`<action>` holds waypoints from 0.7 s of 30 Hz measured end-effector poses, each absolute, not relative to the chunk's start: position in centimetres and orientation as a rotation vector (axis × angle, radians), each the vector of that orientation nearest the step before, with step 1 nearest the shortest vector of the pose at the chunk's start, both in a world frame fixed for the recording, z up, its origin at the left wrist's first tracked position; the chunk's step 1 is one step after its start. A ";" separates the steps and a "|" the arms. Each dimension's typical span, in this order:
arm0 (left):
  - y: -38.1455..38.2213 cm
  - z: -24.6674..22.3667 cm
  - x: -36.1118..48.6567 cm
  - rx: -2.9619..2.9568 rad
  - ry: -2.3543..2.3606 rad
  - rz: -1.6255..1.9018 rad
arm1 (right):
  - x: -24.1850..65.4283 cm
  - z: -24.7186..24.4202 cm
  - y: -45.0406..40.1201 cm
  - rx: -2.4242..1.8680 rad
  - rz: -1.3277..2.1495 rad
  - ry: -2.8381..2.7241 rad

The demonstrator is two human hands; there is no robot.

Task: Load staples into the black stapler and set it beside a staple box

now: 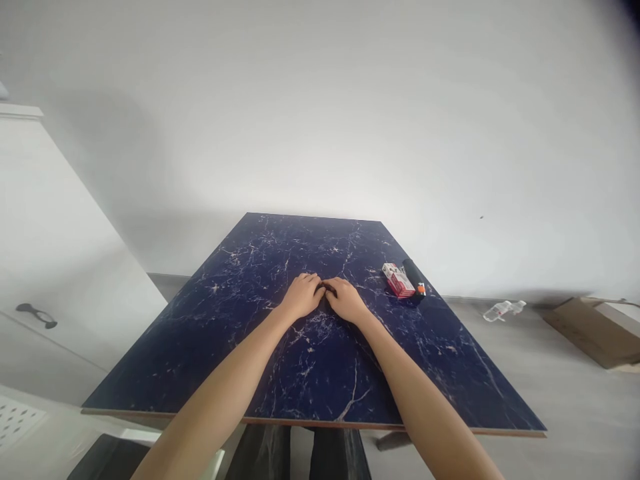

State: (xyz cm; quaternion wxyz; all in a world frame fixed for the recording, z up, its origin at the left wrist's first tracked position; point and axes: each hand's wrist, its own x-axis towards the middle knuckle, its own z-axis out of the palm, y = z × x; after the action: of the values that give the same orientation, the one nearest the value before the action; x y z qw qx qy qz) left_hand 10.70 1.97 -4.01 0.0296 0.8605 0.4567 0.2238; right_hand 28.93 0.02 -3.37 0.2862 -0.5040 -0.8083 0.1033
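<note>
Both hands meet near the middle of a dark blue marbled table (310, 347). My left hand (303, 295) rests low over the surface, its fingers bent and its thumb drawn in toward them. Close against it, my right hand (345, 300) is curled the same way, fingertips pointing at the left hand. Between the fingertips is a small dark patch; whether it is an object or only shadow on the dark tabletop cannot be made out. To the right of the hands lies a red and white box (399, 281), touched by neither.
Beside the box lies a black cylindrical item with an orange end (414, 277), near the table's right edge. A white cabinet (65, 233) stands at left. On the floor at right are a clear plastic bottle (497, 311) and a cardboard box (585, 333). A white wall rises behind.
</note>
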 end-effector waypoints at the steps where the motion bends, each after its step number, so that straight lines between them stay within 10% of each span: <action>1: 2.0 -4.0 10.7 2.662 1.397 0.701 | 29.0 -3.4 0.0 -1.343 0.270 -2.160; 17: 1.4 -2.3 4.6 2.655 1.475 0.946 | 39.1 0.2 -3.0 -1.696 -0.258 -1.565; 21: 2.1 -2.2 0.6 2.476 1.696 1.056 | 47.9 1.1 -1.9 -2.152 0.276 -1.325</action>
State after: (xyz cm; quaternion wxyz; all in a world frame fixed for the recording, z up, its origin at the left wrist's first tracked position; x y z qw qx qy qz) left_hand 0.56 2.10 -2.20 -0.0200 0.7781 0.5329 0.3319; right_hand 47.91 -1.87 1.09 0.2952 -0.8088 -0.4979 0.1035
